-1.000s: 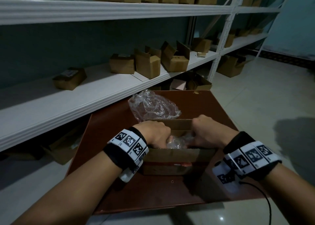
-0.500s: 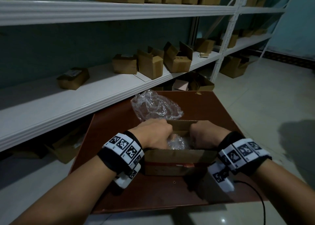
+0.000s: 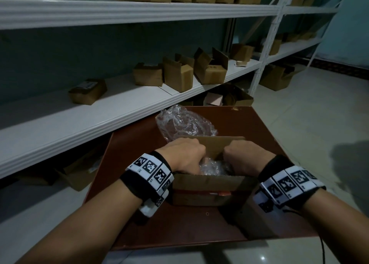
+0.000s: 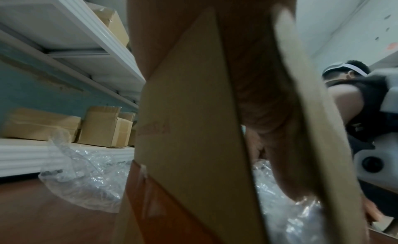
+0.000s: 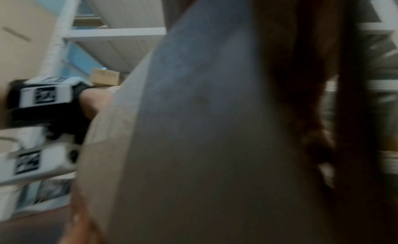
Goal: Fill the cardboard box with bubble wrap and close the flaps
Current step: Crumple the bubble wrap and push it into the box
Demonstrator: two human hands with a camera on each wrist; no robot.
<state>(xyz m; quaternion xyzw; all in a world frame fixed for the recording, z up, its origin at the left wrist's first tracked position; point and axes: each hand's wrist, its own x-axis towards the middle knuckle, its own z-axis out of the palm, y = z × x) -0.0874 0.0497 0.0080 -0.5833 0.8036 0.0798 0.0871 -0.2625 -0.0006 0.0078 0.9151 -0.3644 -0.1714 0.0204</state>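
- Nearest to the camera, two forearms reach forward, and each wrist carries a black band with white marker tags.
- The cardboard box (image 3: 207, 185) stands on the brown tabletop (image 3: 179, 223), between the two wrists, with its near flap (image 3: 209, 180) standing up.
- The left hand (image 3: 182, 157) is at the left side of the box opening. Its fingers curl down into the box, over the bubble wrap (image 3: 214, 166). In the left wrist view a side flap (image 4: 193, 128) stands in front of the lens and fingers (image 4: 280, 162) go down behind it onto the wrap, but I cannot tell whether they grip the wrap or only press it.
- The right hand (image 3: 246, 155) is at the right side of the opening, also with the fingers curled downward. The right wrist view is blurred and mostly filled by cardboard, so I cannot tell what this hand holds.
- The bubble wrap lies inside the box, between the two hands, and its top is a little lower than the near flap.
- The far flap (image 3: 215, 143) stands up behind the hands.
- Behind the box, a loose clear plastic bag (image 3: 183, 123) lies on the tabletop, just beside the far flap.
- Further away, white shelves (image 3: 99, 111) run along a blue wall and carry several small cardboard boxes (image 3: 177, 75), some with open flaps.
- More boxes stand on the pale tiled floor (image 3: 309, 113) at the right.
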